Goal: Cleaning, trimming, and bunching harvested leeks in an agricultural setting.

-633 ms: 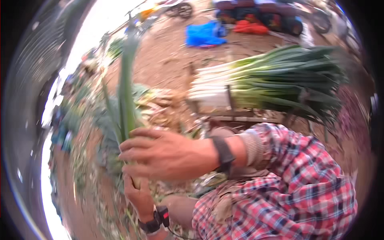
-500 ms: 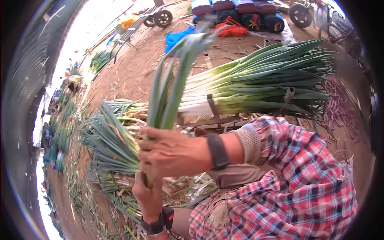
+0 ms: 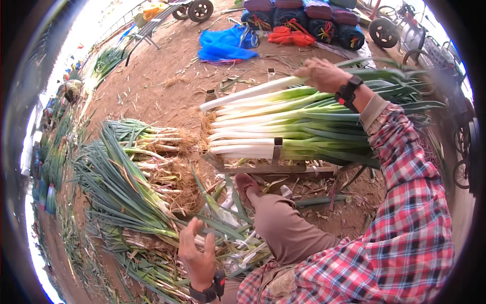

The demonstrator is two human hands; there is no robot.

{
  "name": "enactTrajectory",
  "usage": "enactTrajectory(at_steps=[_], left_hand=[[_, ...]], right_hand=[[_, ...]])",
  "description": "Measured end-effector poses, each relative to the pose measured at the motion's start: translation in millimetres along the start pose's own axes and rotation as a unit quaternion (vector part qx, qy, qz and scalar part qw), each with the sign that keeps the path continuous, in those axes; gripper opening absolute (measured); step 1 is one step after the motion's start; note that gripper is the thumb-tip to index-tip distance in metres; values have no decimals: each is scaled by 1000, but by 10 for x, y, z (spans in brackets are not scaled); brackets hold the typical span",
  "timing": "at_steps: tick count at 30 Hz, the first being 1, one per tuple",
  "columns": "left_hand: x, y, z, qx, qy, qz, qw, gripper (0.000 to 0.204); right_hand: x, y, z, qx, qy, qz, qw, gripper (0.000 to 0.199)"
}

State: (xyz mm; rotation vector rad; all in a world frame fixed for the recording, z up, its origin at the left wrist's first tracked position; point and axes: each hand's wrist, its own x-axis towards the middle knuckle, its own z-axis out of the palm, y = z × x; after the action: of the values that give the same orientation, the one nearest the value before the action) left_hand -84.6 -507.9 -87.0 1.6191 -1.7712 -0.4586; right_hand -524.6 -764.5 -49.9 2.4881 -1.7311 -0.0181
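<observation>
My right hand (image 3: 324, 75) is closed round a single long green onion (image 3: 253, 94), with its white stem pointing left. That stalk lies along the far side of a neat pile of cleaned green onions (image 3: 263, 121), white ends left and green leaves right. A low frame (image 3: 277, 151) with short upright posts holds the pile. My left hand (image 3: 197, 252) is empty, fingers apart and curled a little, near a heap of untrimmed green onions (image 3: 126, 182) with dry roots.
Stripped leaves (image 3: 238, 228) lie around my foot (image 3: 248, 186). Beyond the pile are a blue sheet (image 3: 228, 44), a red bundle (image 3: 290, 36) and stacked dark rolls (image 3: 309, 23). A wheeled cart (image 3: 164, 15) stands far left, and bicycles (image 3: 415, 40) stand far right.
Both hands were together on an upright green onion at the left. My right hand has swung right and laid it over the pile; my left has let go and dropped slightly.
</observation>
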Motion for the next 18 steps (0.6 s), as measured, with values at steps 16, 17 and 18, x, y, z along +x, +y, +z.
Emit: enactTrajectory(at_steps=[16, 17, 18], left_hand=[[-586, -668, 507, -61, -97, -107, 988, 38], [-672, -637, 520, -58, -121, -97, 986, 38], [-733, -663, 516, -55, -130, -61, 988, 39]], right_hand=[[354, 241, 1522, 148, -99, -57, 982, 23], [255, 264, 1409, 81, -54, -68, 993, 26], [272, 312, 1333, 8, -86, -50, 995, 32]])
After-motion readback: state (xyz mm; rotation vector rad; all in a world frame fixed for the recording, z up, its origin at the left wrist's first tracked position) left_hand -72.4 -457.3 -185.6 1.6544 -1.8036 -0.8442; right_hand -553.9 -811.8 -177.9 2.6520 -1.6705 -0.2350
